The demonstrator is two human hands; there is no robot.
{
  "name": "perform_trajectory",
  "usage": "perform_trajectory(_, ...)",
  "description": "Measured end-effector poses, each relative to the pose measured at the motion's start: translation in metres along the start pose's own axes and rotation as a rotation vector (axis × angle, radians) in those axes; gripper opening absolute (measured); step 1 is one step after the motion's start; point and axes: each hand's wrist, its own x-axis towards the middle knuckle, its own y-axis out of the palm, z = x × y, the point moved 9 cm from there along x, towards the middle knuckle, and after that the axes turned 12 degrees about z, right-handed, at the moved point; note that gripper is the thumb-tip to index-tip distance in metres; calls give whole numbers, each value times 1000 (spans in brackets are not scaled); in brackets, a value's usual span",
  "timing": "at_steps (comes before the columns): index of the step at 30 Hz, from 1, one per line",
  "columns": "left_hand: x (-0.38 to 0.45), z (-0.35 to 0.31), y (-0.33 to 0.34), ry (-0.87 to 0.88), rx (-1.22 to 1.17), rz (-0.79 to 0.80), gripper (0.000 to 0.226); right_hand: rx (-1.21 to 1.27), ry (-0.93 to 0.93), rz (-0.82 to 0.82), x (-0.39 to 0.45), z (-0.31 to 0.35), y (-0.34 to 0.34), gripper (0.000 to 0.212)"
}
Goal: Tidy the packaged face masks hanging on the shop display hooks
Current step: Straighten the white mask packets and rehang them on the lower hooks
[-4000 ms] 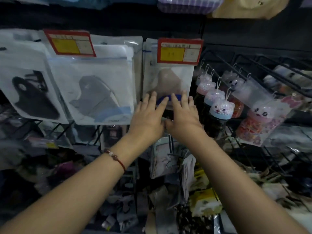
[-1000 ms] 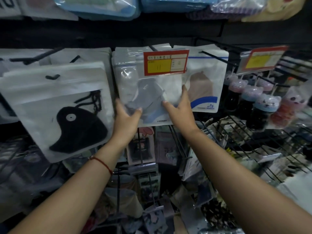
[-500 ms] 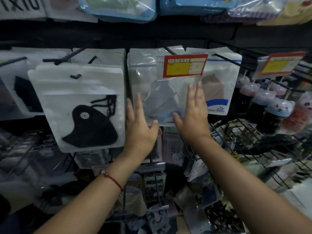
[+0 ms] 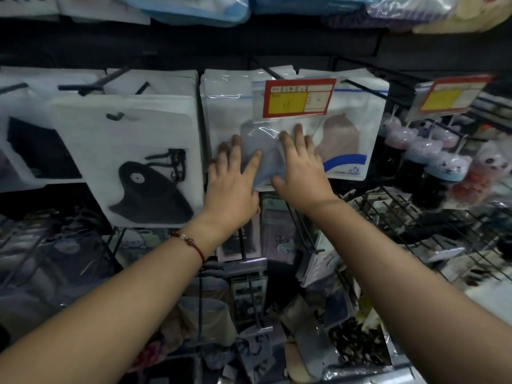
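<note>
A clear packet with a grey face mask (image 4: pixel 261 145) hangs on a hook in the middle of the display, under a red and yellow price tag (image 4: pixel 297 97). My left hand (image 4: pixel 232 178) lies flat on its lower left part, fingers straight. My right hand (image 4: pixel 300 167) presses flat on its lower right part. To the right hangs a packet with a brown mask (image 4: pixel 349 134). On the left hangs a white packet with a black mask (image 4: pixel 144 159), and another black mask packet (image 4: pixel 36 151) hangs at the far left.
Cat-lidded bottles (image 4: pixel 443 173) hang on hooks at the right under a second price tag (image 4: pixel 446 98). Black wire hooks (image 4: pixel 401 214) jut out at the lower right. Small packets (image 4: pixel 277 234) crowd the racks below. Blue packages (image 4: pixel 194 6) hang above.
Both hands slid up onto the grey mask packet and now press flat on it, closer together. The view has shifted slightly, so the packets sit further right in frame.
</note>
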Motion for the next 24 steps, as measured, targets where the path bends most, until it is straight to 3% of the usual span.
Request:
perform_trajectory(4,-10,-3,2,-13,-40,20,82,-14,42,66,-10,0,8,93)
perform_trajectory(9,-51,-9,17,-55,-203,77,83,0,145,271,-46,-3,30,96)
perform_trajectory(13,-93,-26,25,-53,-231,157,76,24,106,369,-86,3,35,91)
perform_trajectory(18,-120,-46,20,-30,-211,134,65,48,42,381,-111,2,24,87)
perform_trajectory(24,-145,-40,7,-130,-187,112,59,110,-85,390,-126,8,16,85)
